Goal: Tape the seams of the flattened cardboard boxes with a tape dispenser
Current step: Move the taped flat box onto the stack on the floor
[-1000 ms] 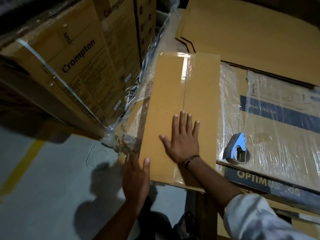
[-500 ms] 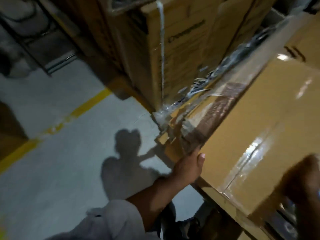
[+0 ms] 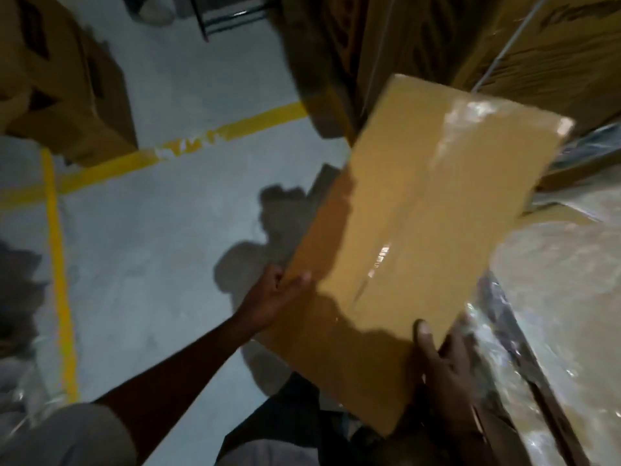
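A flattened brown cardboard box (image 3: 413, 230) with shiny clear tape along its middle seam is held in the air, tilted, over the grey floor. My left hand (image 3: 272, 299) grips its left edge, thumb on top. At the near right corner my right hand (image 3: 443, 354) holds the box with the thumb on its top face. The tape dispenser is out of view. The picture is blurred by motion.
A plastic-wrapped stack of cardboard (image 3: 554, 314) lies at the right. Tall stacked cartons (image 3: 420, 38) stand behind, and more cartons (image 3: 57, 79) at the far left. Yellow lines (image 3: 57, 250) mark the grey floor (image 3: 161, 237), which is open on the left.
The box has been lifted off the wrapped stack and swung left over the floor. My right hand went from pressing flat on top to holding the near corner. My view turned left.
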